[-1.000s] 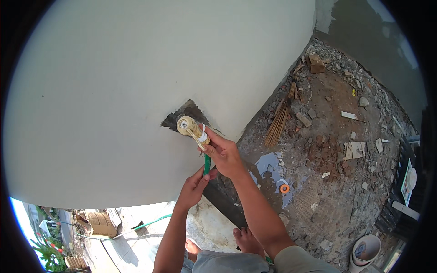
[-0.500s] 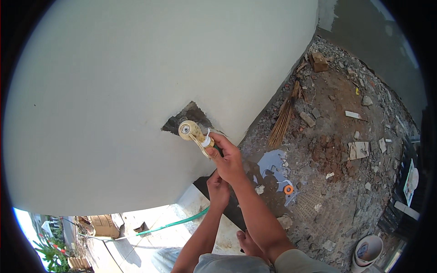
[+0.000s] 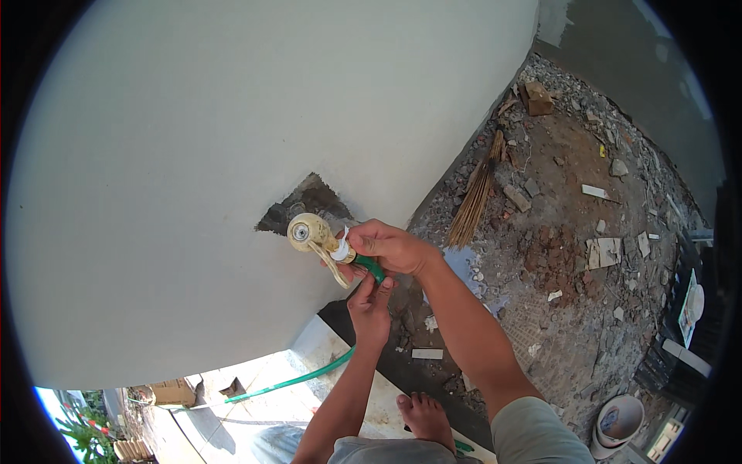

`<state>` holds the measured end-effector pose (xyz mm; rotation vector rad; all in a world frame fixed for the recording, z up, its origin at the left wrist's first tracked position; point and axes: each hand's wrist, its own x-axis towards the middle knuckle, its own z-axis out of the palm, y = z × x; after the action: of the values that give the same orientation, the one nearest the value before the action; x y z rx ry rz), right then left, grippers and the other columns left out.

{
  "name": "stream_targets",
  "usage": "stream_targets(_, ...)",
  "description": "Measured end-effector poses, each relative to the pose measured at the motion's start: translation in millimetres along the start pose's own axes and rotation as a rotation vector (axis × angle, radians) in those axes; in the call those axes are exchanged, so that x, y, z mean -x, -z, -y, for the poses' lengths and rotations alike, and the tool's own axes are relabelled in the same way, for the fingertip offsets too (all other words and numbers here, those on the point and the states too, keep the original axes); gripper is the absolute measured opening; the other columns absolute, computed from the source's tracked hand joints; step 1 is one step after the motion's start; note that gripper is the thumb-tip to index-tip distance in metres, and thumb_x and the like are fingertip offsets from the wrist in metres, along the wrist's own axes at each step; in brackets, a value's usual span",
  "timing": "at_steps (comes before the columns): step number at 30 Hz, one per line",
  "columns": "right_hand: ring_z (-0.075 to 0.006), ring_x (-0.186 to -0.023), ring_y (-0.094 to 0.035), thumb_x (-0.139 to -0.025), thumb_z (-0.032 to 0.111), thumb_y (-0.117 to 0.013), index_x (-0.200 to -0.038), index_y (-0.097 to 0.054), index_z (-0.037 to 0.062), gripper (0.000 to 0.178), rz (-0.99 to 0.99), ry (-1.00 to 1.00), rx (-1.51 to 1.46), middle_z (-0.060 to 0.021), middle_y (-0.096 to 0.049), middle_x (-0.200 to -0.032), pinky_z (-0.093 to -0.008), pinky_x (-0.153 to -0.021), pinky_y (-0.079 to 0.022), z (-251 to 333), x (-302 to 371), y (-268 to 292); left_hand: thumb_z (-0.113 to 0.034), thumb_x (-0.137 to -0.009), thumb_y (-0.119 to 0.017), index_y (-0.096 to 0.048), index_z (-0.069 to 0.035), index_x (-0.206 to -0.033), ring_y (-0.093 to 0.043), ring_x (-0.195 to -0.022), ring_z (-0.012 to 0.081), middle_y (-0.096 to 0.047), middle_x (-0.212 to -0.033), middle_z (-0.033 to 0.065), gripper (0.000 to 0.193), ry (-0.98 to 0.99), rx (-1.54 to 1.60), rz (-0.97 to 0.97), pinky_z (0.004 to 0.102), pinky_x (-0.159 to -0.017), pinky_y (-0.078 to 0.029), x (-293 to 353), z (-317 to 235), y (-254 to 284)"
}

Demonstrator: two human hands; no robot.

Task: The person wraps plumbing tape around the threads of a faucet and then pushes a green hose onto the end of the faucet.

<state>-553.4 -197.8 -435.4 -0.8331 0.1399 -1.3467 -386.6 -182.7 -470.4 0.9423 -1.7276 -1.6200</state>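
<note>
A cream water tap (image 3: pixel 309 232) with a lever handle juts from a rough square patch of bare mortar (image 3: pixel 309 197) in the pale wall. White tape or a tie is wound round its spout. A green hose (image 3: pixel 369 267) runs from the spout and bends down. My right hand (image 3: pixel 390 246) is closed around the joint of hose and spout, thumb on top, other fingers partly hidden behind. Just below, my left hand (image 3: pixel 371 309) grips the hose between thumb and fingers.
The pale wall (image 3: pixel 170 155) fills the left. Rubble ground (image 3: pixel 564 263) with a stick broom (image 3: pixel 479 193) lies to the right. Stacked buckets (image 3: pixel 618 421) stand at the lower right. More green hose (image 3: pixel 297 377) crosses the pale paving, and my bare foot (image 3: pixel 427 417) is below.
My right hand has turned and its thumb now lies over the spout joint. The green hose bend shows between my hands. My left hand has risen slightly, and the orange ring is out of sight.
</note>
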Motion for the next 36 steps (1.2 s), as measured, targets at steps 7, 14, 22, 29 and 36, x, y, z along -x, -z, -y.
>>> stream_targets(7,-0.0126,-0.097,-0.065,-0.097,0.022,-0.077,-0.125,-0.065,-0.0009,0.038,-0.898,0.544,0.760,-0.0061,-0.071,-0.109,-0.0302,-0.089,-0.053,-51.9,-1.6,-72.2,-0.001,-0.097,-0.062,-0.071,0.005,-0.109,-0.064,-0.089,0.0084,-0.074,-0.094,0.0048,0.016,0.085,-0.202,-0.036,0.0270,-0.083,-0.050,31.1,-2.0,18.5)
stream_targets(14,-0.0173,-0.081,-0.068,-0.097,0.038,-0.074,-0.126,-0.062,-0.0078,0.055,-0.309,0.173,0.191,-0.0127,-0.070,-0.107,-0.0254,-0.064,-0.054,-12.8,11.9,-17.4,-0.007,-0.099,-0.068,-0.070,0.006,-0.110,-0.063,-0.089,0.0086,-0.072,-0.094,0.0031,0.017,0.093,-0.091,-0.044,0.0262,-0.082,-0.050,22.6,-26.3,-3.3)
stream_targets(22,-0.0142,-0.079,-0.067,-0.100,0.045,-0.068,-0.128,-0.060,-0.0057,0.058,-0.243,0.246,0.230,-0.0116,-0.068,-0.100,-0.0255,-0.064,-0.054,-20.5,0.0,-13.6,-0.006,-0.100,-0.069,-0.070,0.004,-0.123,-0.063,-0.088,0.0083,-0.074,-0.100,0.0043,0.025,0.140,0.048,-0.106,0.0257,-0.084,-0.051,33.3,-24.5,-2.0)
stream_targets(29,-0.0116,-0.080,-0.065,-0.101,0.046,-0.068,-0.119,-0.061,-0.0008,0.051,-0.733,0.442,0.644,-0.0083,-0.068,-0.092,-0.0248,-0.070,-0.053,-34.8,0.5,-49.0,-0.008,-0.099,-0.071,-0.068,0.001,-0.133,-0.062,-0.090,0.0058,-0.075,-0.099,0.0037,0.036,0.114,-0.102,-0.096,0.0242,-0.083,-0.051,33.4,-26.6,2.5)
stream_targets(36,-0.0181,-0.077,-0.066,-0.104,0.053,-0.057,-0.116,-0.063,-0.0002,0.055,-0.121,0.185,-0.104,-0.0099,-0.069,-0.089,-0.0305,-0.069,-0.053,-18.5,0.1,-4.0,-0.008,-0.099,-0.071,-0.067,0.001,-0.135,-0.062,-0.089,0.0055,-0.072,-0.097,0.0015,0.037,0.178,-0.056,-0.071,0.0238,-0.083,-0.052,37.3,-26.3,-3.9)
